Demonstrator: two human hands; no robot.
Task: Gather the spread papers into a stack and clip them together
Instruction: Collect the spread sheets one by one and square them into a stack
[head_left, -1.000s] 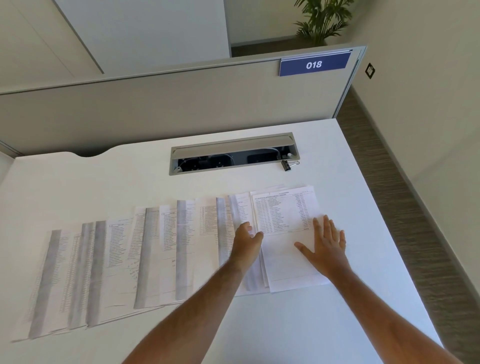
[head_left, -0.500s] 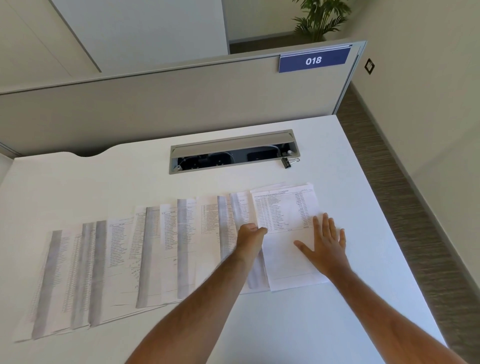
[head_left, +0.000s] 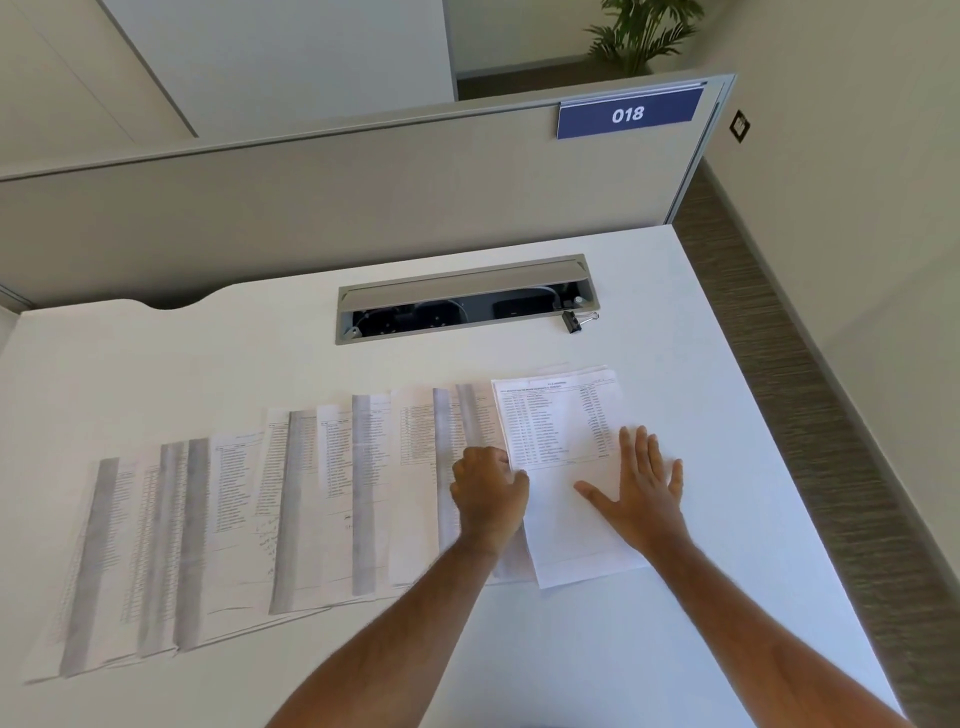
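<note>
Several printed sheets lie fanned in an overlapping row across the white desk, from the near left to the middle right. The rightmost sheet lies on top, its table of text fully showing. My right hand rests flat on that sheet, fingers spread. My left hand is curled at the sheet's left edge, fingers pressed against the papers; whether it pinches a sheet is hidden. A small black binder clip lies on the desk beyond the papers, by the right end of the cable tray.
An open grey cable tray is sunk into the desk behind the papers. A grey partition with a blue "018" sign closes the far side. The desk's right edge drops to a carpeted floor.
My left hand has slid slightly right and curled tighter against the top sheet's left edge. My right hand stays flat on the sheet.
</note>
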